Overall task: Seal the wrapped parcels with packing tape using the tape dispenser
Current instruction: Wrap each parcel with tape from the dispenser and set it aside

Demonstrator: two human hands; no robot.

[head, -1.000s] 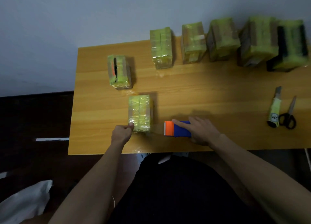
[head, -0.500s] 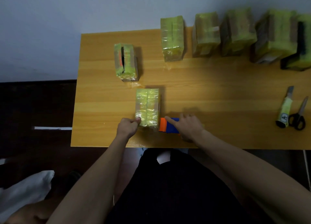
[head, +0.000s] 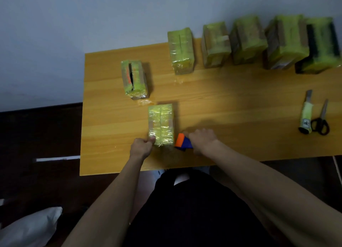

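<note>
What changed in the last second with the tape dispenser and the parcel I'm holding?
The right hand slid the tape dispenser leftward until it reached the near parcel's right side. The left hand kept pinching that parcel's near left corner. The other parcels, knife and scissors did not move.

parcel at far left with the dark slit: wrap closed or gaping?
Gaping: the green-wrapped parcel shows a dark slit with orange inside along its top face.

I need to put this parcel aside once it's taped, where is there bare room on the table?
Bare wood lies mid-table, between the back row of parcels and your right hand, reaching right to the knife and scissors. The near-left corner is bare too. It is crowded along the back edge and around the open parcel.
</note>
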